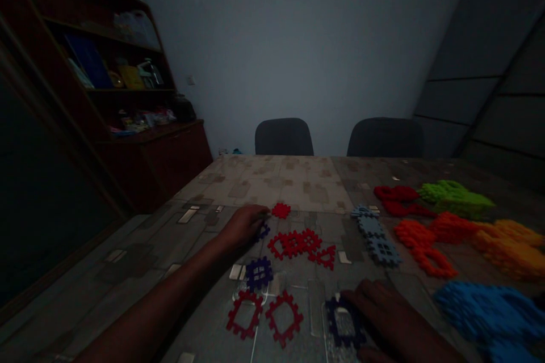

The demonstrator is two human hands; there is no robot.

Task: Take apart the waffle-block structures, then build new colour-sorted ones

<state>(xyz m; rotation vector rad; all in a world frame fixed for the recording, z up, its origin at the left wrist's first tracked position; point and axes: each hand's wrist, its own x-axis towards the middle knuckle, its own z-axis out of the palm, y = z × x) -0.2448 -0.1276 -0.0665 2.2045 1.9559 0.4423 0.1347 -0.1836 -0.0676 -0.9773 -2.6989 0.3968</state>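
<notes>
My left hand (244, 225) reaches to the middle of the table, fingers curved over a small purple interlocking tile (263, 231) that it partly hides. Just beyond its fingertips lies a solid red tile (281, 210). At the front right, my right hand (385, 315) holds the right edge of a purple square frame tile (331, 317), fingers above and thumb below. Between my arms lie a purple window tile (251, 275) and two red frame tiles, one at left (231, 315) and one at right (271, 323). A joined row of red tiles (293, 244) sits behind them.
On the right are grey-blue tiles (374, 232), red tiles (389, 194), green tiles (457, 198), orange tiles (419, 238), yellow tiles (511, 244) and a blue pile (489, 309). Two dark chairs (284, 137) stand at the far edge; a shelf cabinet (153, 139) is on the left.
</notes>
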